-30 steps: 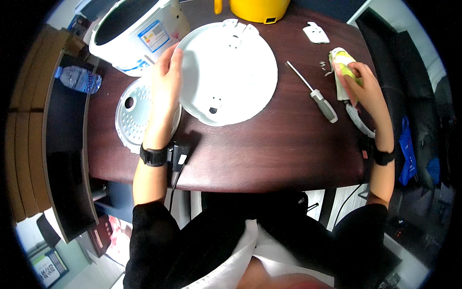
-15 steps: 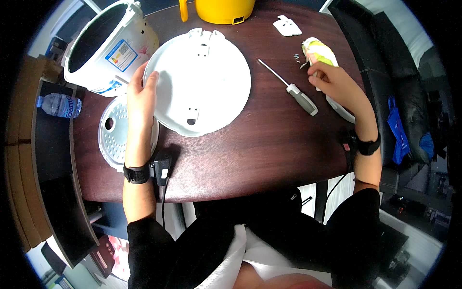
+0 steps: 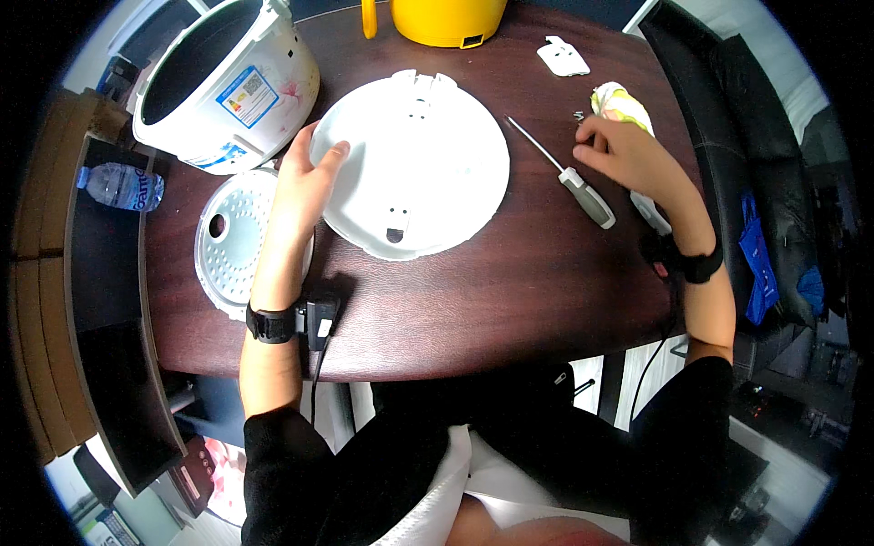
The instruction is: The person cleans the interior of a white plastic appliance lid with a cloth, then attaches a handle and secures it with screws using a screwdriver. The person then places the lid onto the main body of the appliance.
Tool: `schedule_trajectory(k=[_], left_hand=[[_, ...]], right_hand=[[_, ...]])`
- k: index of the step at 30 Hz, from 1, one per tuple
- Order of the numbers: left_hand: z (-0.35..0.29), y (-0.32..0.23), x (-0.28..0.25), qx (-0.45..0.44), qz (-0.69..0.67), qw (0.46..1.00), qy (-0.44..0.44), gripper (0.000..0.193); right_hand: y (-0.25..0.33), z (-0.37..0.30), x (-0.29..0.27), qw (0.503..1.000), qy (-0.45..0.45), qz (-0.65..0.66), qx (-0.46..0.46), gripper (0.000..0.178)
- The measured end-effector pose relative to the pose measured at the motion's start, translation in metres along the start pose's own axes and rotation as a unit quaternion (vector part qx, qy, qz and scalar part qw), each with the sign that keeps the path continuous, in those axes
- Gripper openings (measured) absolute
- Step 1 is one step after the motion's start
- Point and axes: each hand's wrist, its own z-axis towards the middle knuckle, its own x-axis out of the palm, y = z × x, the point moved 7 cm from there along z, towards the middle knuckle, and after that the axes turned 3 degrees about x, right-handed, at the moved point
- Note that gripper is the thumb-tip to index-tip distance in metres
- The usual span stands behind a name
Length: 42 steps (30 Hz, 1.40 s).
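Note:
My left hand (image 3: 307,180) grips the left edge of a round white plastic lid (image 3: 423,173), thumb on its face and fingers going behind the rim. A perforated pale inner plate (image 3: 238,259) lies partly under my left forearm. My right hand (image 3: 622,153) hovers at the right with curled fingers pinched together; anything between them is too small to make out. Just beyond it sit a few tiny screws (image 3: 578,116) and a crumpled white and yellow-green packet (image 3: 623,103). Left of that hand rests a screwdriver (image 3: 587,196) with a grey and white handle.
A white rice cooker body (image 3: 273,123) stands at the far left, a yellow pot (image 3: 446,23) at the far edge. A small white plastic cover (image 3: 564,57) lies far right. A water bottle (image 3: 125,187) is beside the table (image 3: 455,318). A cable hangs from my left wrist.
The view has shifted, so most things appear further right. Against the table, my left hand and the lid have moved slightly right. My right hand has come a little left, closer to the screwdriver.

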Motion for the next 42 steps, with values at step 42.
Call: schedule_trajectory(k=[42], left_hand=[[-0.005, -0.034, -0.014, 0.102, -0.202, 0.974, 0.001, 0.066]], right_hand=[[0.074, 0.008, 0.002, 0.883, -0.117, 0.395, -0.224, 0.035]])
